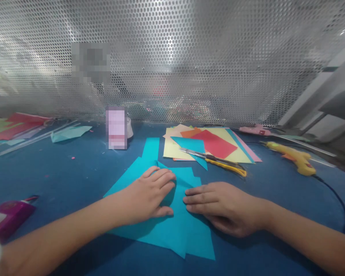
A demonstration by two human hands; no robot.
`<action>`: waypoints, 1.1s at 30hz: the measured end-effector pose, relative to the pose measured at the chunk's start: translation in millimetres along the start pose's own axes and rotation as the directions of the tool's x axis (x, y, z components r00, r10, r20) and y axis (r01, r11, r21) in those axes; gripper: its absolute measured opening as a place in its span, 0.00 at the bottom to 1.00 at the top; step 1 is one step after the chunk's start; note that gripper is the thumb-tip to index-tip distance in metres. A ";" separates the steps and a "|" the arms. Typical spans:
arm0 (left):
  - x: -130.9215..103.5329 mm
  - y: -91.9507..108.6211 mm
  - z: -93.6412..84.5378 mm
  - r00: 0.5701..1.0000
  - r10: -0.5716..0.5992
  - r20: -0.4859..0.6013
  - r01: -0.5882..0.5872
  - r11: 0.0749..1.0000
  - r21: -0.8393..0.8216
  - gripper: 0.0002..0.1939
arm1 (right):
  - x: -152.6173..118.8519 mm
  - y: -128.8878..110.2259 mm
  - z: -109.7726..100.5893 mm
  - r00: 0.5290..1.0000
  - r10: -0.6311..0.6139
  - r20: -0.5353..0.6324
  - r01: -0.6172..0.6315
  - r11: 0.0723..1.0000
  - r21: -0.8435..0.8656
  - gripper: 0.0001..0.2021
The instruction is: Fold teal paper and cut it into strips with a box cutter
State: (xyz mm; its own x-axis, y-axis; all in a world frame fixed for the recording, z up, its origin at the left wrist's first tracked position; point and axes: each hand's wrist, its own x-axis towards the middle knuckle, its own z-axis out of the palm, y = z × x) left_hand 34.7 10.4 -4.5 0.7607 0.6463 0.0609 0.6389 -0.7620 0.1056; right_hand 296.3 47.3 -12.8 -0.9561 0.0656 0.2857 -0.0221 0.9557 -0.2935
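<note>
Several overlapping pieces of bright blue paper (163,230), with folded edges and pointed corners, lie on the table in front of me. My left hand (152,191) rests on top of them, its fingers slightly bent and the thumb apart. Under those fingertips the paper is a little raised and shaded. My right hand (227,207) touches the right part of the paper with its fingers stretched out, side by side. Beyond the left hand a straight blue paper strip (151,147) sticks out from the far edge of the pieces.
Coloured paper sheets (169,143) lie behind, with scissors (199,154) and a yellow-handled cutter (227,166) on and beside them. Right are a yellow glue gun (296,157) and a pink one (255,130). A magenta object (11,218) sits left. A perforated metal panel (172,57) stands behind.
</note>
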 end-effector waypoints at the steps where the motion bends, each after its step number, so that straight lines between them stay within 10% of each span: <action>1: 0.7 1.3 -0.7 1.000 0.004 0.001 -0.004 1.000 -0.002 0.21 | 0.7 -0.4 -0.8 1.000 0.010 -0.009 -0.010 1.000 0.024 0.21; 16: 2.4 1.2 -9.7 0.995 0.073 0.071 -0.060 0.985 -0.163 0.17 | -7.6 19.2 -9.5 0.974 0.171 -0.151 -0.133 0.964 0.231 0.09; 33: 1.5 -0.2 -8.0 0.988 0.065 0.139 -0.029 0.969 -0.246 0.18 | -12.1 24.0 -32.9 0.961 0.247 0.123 -0.261 0.958 0.118 0.07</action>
State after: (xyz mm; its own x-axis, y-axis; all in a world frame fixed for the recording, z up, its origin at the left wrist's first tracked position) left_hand 34.8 11.9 3.5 0.8088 0.5837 -0.0710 0.5690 -0.7465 0.3449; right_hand 317.0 78.8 6.7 -0.9604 0.2636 0.0905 0.1936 0.8646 -0.4638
